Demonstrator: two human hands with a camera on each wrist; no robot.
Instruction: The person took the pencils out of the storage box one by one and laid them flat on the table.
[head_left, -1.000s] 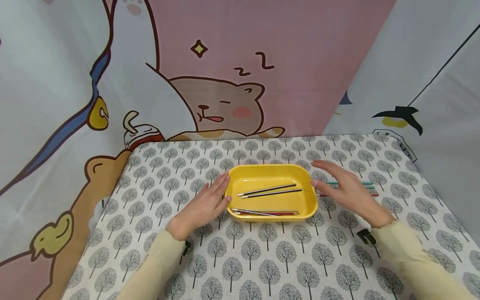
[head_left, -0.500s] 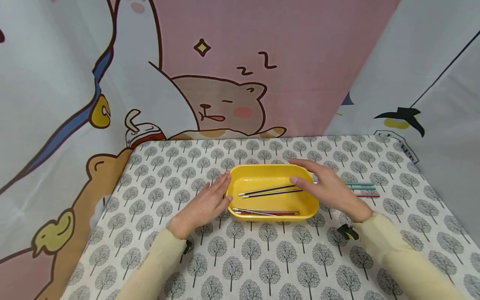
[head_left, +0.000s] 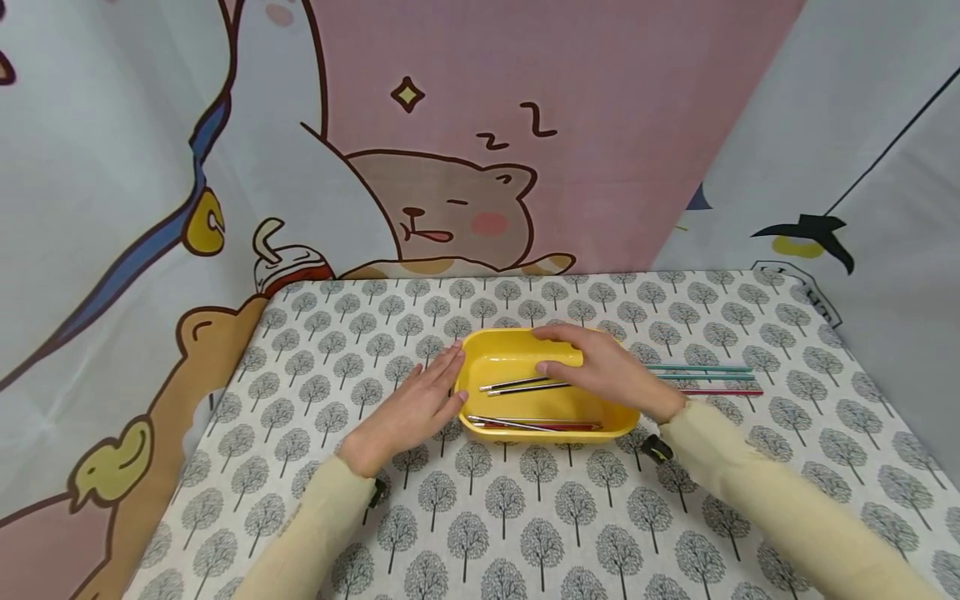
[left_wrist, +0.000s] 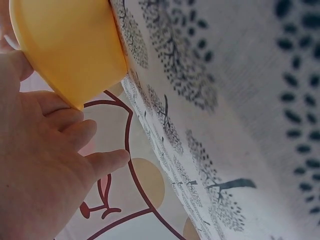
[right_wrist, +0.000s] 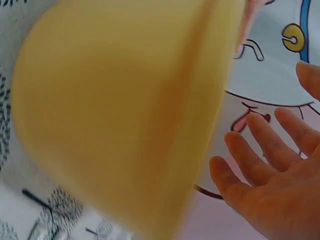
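Observation:
A yellow rectangular tray [head_left: 487, 337] with rounded corners sits on the cloth. Two black pencils [head_left: 517, 386] lie across its floor, their right ends hidden under my right hand. Several more pencils, one reddish [head_left: 555, 427], lie along the near wall. My left hand [head_left: 408, 412] rests on the tray's left rim, fingers extended; the left wrist view shows its fingertips touching the yellow edge. Over the right half of the tray hovers my right hand [head_left: 603, 371], holding nothing. Its spread fingers [right_wrist: 270, 145] stand apart from the pencils, above the rim, in the right wrist view.
Right of the tray, two teal pencils [head_left: 712, 372] and a red pencil [head_left: 723, 392] lie on the tree-print tablecloth [head_left: 510, 533]. A cartoon-printed curtain [head_left: 600, 125] hangs behind and beside the table.
My right hand has moved left from beside the tray's right rim to over its middle-right part. The left hand stays at the left rim. The pencils lie as before.

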